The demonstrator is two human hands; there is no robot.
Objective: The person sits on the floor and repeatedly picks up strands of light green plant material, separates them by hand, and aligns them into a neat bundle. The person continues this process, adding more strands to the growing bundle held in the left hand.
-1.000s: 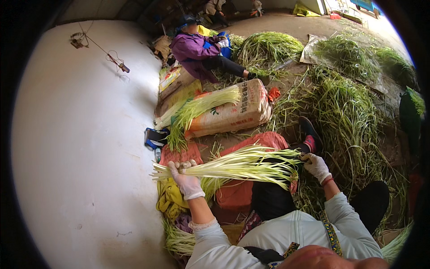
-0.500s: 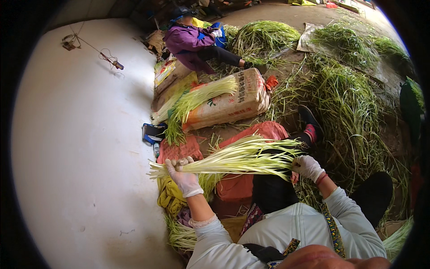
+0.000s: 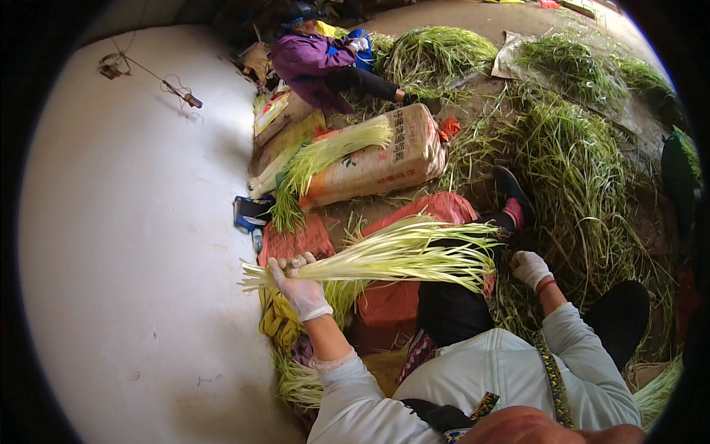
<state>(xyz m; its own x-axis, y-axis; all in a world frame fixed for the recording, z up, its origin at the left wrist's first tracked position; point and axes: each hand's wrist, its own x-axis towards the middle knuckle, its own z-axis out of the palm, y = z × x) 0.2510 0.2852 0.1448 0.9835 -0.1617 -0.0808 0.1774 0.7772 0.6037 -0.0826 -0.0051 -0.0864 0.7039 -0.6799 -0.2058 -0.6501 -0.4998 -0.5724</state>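
My left hand (image 3: pixel 302 287), in a thin white glove, is closed around the pale stem ends of a bunch of chive-like greens (image 3: pixel 399 255). The long flat leaves run from white at the stems to yellow-green at the tips and fan out toward the right. Just beyond those tips is my right hand (image 3: pixel 531 269), also gloved, its fingers curled and apart from the bunch. What it holds, if anything, cannot be made out. A red woven sack (image 3: pixel 388 305) lies under the bunch, beside my dark-trousered leg.
Ahead stands a stuffed woven sack (image 3: pixel 377 174) with another bunch of greens (image 3: pixel 333 152) on top. A person in purple (image 3: pixel 314 63) sits beyond it. Loose green leaves (image 3: pixel 573 170) pile up on the right. A white wall (image 3: pixel 140 222) closes the left side; yellow cloth (image 3: pixel 281 322) lies by it.
My right hand has drawn away from the leaf tips, slightly right and nearer to me. The bunch stays in my left hand, shifted a little to the left.
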